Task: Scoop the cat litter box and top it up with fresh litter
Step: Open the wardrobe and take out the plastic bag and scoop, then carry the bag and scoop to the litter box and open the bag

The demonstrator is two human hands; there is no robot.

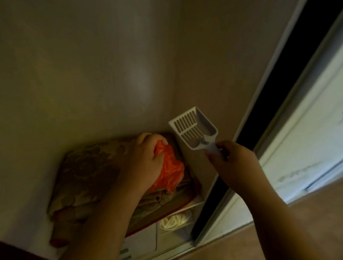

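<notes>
- Over on the left, a patterned cushion lies on a closet shelf, pushed against the wall.
- Next, the left hand rests on that pile, its grip clenched round a crumpled orange plastic bag; the fingers curl over the bag's top end and the rest of it spills out to the right of the palm.
- Below the bag sit folded brownish cloths, and under the shelf something white and coiled that I can't make out.
- Further right, the right hand pinches the handle of a pale slotted litter scoop, held in the air; the scoop's head sticks up and to the left of the fingers, above the bag.
- Rightmost, a sliding door frame runs diagonally.
</notes>
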